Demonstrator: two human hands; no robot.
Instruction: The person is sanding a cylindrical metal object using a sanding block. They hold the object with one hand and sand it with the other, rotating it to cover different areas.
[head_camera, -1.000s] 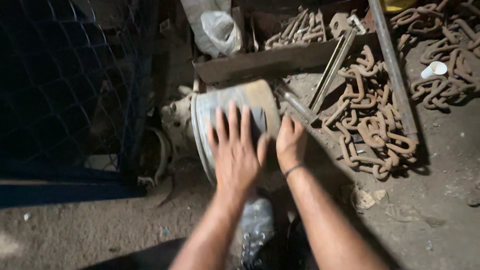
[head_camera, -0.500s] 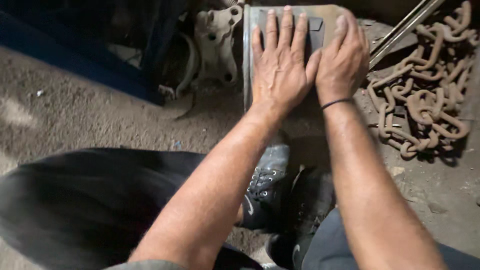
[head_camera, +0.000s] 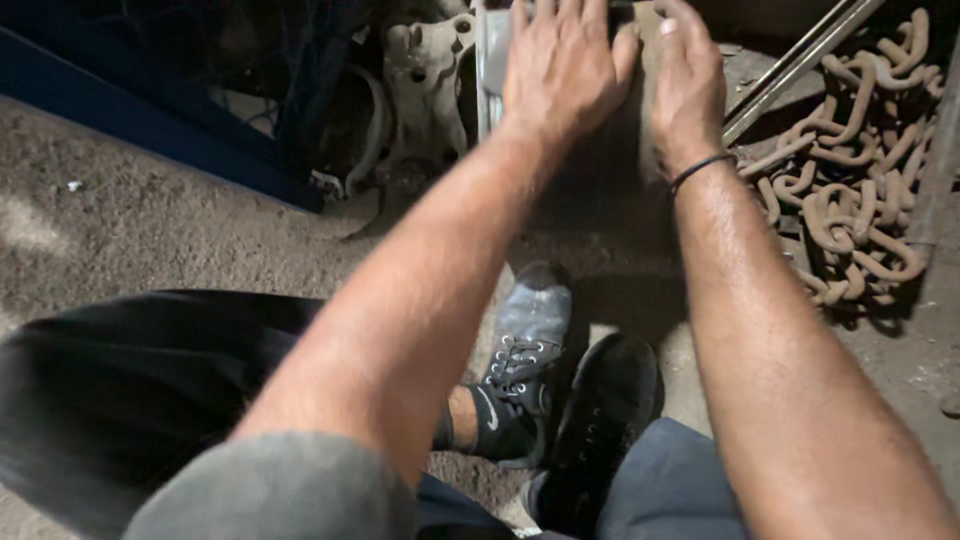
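You are pressing your left hand and right hand, both released and flat, on the grey metal housing beside the rusty chain on the floor.

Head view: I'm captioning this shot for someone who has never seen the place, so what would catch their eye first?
Both hands, the left hand and the right hand, pressed flat on a grey metal drum at the top centre. To the right of it lies a heap of rusty chain on the dirt floor. Lower down, two dark shoes stand between the forearms.
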